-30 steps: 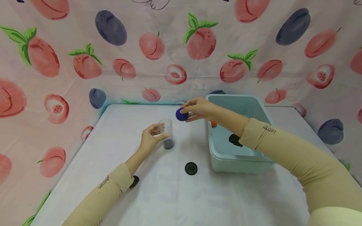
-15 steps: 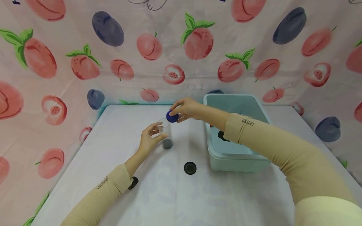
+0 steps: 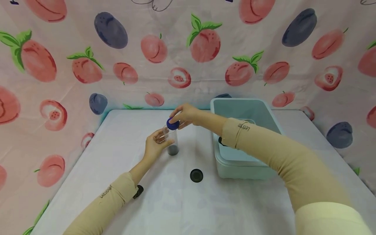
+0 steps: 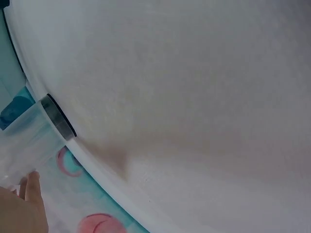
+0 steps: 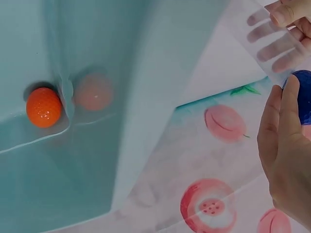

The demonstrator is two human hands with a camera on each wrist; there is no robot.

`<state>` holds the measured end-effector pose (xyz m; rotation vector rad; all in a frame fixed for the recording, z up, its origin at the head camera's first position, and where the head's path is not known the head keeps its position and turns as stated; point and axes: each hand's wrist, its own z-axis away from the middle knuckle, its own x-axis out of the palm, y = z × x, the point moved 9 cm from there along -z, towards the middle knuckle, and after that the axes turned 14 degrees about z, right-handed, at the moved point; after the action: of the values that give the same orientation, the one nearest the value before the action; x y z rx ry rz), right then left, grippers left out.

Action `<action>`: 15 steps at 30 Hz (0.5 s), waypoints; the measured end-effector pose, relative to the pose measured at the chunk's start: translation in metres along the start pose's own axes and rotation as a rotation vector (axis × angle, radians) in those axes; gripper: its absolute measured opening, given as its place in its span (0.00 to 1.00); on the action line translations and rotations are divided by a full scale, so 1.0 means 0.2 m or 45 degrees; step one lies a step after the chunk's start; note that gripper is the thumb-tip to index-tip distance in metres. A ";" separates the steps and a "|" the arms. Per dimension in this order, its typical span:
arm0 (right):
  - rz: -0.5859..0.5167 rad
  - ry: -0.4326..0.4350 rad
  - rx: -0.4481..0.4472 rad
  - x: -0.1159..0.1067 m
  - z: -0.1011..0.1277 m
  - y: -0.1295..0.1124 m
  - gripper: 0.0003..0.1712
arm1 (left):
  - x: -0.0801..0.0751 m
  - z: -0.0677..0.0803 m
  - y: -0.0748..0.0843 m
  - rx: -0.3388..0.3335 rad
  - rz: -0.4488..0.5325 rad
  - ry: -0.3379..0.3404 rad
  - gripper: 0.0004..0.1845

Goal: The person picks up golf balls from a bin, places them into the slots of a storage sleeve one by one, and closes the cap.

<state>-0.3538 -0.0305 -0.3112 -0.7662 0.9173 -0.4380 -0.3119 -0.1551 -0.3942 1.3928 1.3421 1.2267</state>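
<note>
My left hand (image 3: 154, 143) grips a clear cylindrical tube (image 3: 174, 134) with a dark grey base, held upright over the white table. In the left wrist view the dark base (image 4: 58, 116) shows near the table edge, with fingertips on the tube wall. My right hand (image 3: 189, 115) pinches a blue ball (image 3: 173, 124) right at the tube's top opening. The right wrist view shows this blue ball (image 5: 304, 99) has a dimpled surface and sits close against the tube's rim, while the left fingers show through the clear wall.
A pale teal basin (image 3: 243, 169) stands to the right, under the right forearm. Inside it an orange dimpled ball (image 5: 43, 108) lies against the wall, where a waterline shows. A round black disc (image 3: 196, 175) lies on the table. Behind hangs a fruit-print cloth (image 3: 117, 91).
My right hand has moved left and slightly down with the blue ball, from beside the basin to the tube's mouth. The left hand and tube have stayed nearly in place.
</note>
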 end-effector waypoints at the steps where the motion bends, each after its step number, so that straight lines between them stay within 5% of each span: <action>1: -0.003 0.001 -0.003 0.00 0.00 0.00 0.19 | 0.00 0.00 0.00 -0.001 0.009 0.003 0.28; 15: 0.013 0.019 -0.030 0.03 0.00 -0.02 0.19 | -0.01 -0.01 -0.04 -0.083 0.013 -0.003 0.28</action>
<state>-0.3500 -0.0367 -0.3114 -0.7805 0.9413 -0.4245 -0.3147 -0.1558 -0.4023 1.3564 1.2836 1.2643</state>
